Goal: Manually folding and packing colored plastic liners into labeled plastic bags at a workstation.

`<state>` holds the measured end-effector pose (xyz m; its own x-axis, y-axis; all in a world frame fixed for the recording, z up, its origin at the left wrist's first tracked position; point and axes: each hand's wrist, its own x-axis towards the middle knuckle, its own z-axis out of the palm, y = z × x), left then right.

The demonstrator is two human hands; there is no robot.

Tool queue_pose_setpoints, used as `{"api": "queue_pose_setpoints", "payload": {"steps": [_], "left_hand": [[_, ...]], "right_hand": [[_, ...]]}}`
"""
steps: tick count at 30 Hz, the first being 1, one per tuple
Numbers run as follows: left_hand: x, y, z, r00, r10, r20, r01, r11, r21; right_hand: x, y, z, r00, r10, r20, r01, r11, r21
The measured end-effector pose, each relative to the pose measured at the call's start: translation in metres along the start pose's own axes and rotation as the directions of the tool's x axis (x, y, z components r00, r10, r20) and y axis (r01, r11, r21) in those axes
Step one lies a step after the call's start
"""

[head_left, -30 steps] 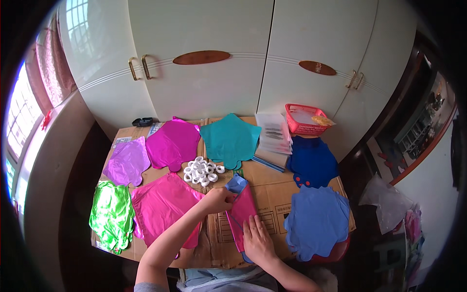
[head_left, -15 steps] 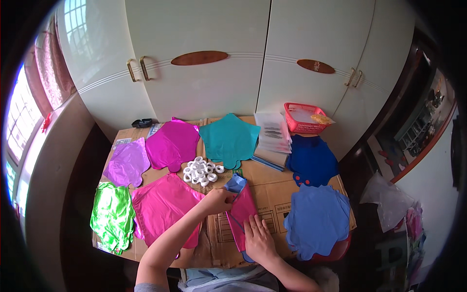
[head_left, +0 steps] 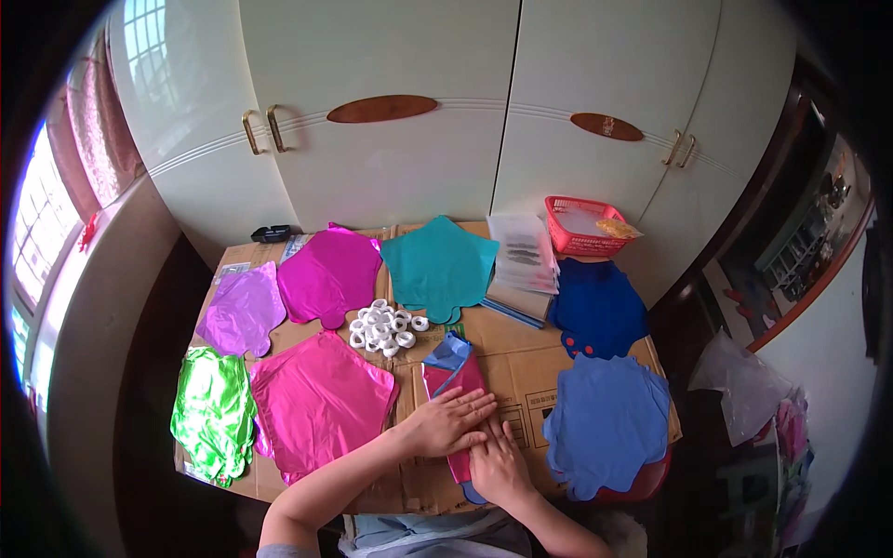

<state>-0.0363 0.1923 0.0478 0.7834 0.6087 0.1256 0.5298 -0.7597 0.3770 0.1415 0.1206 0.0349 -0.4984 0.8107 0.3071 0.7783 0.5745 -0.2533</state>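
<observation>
Near the front edge of the cardboard-covered desk [head_left: 521,349], the folded pink foil balloon [head_left: 458,383] is pressed flat under both open palms, left hand [head_left: 446,420] and right hand [head_left: 495,462] touching, so creases are held.

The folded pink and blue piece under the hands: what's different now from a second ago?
The left hand has let go of the upper edge it pinched and moved down toward the person, now lying flat on the folded pink and blue foil piece beside the right hand. The right hand stayed pressing its lower end. The other foil shapes and the white rings are unchanged.
</observation>
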Motion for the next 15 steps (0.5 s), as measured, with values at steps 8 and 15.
{"api": "queue_pose_setpoints", "payload": {"steps": [8, 15], "left_hand": [[0.013, -0.026, -0.006, 0.994, -0.066, -0.086, 0.085, 0.965, 0.249], [0.029, -0.045, -0.009, 0.988, -0.113, -0.101, 0.139, 0.941, 0.309]], "right_hand": [[0.001, -0.003, -0.006, 1.000, 0.015, 0.023, -0.015, 0.999, 0.030], [-0.001, -0.002, -0.005, 1.000, 0.015, 0.015, -0.015, 1.000, 0.006]]}}
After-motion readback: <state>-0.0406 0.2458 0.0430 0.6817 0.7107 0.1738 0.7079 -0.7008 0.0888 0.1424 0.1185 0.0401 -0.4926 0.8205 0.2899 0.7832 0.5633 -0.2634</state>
